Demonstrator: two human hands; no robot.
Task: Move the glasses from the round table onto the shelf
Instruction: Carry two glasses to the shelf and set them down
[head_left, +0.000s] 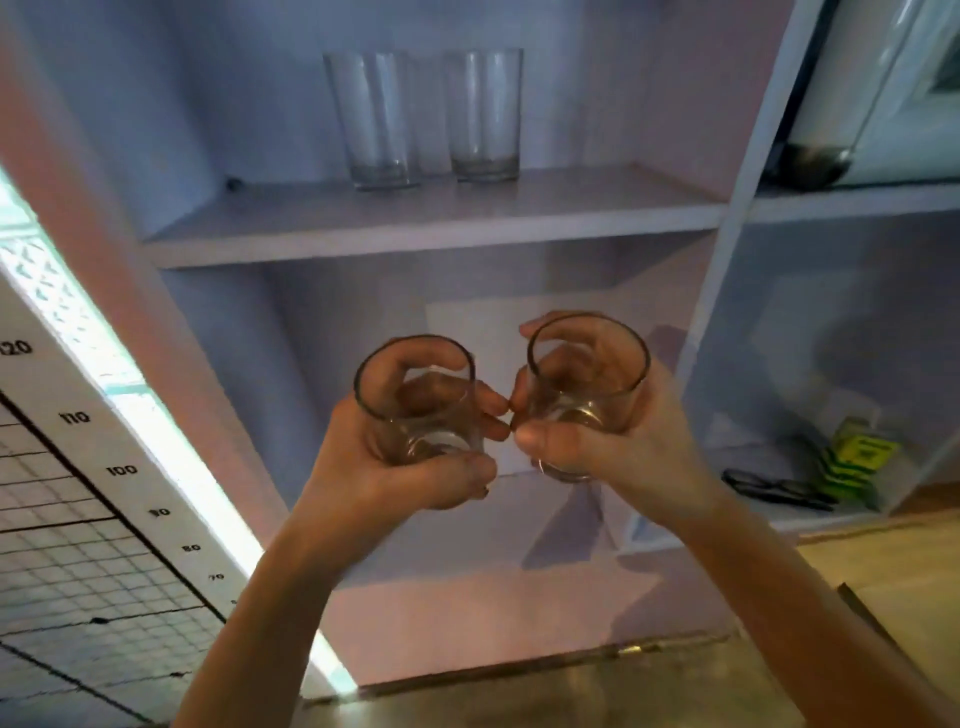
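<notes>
Head view: the left hand (415, 462) grips one short glass (415, 400) and the right hand (613, 441) grips the other short glass (587, 384), both upright before the shelf (436, 228). Two tall glasses (371, 119) already stand there; these two remain. Both arms reach up, fingertips nearly meeting.

At centre frame, my bare left hand (415, 462) and right hand (608, 441) rise on outstretched forearms, fingers curled tight, fingertips nearly touching between them.
</notes>
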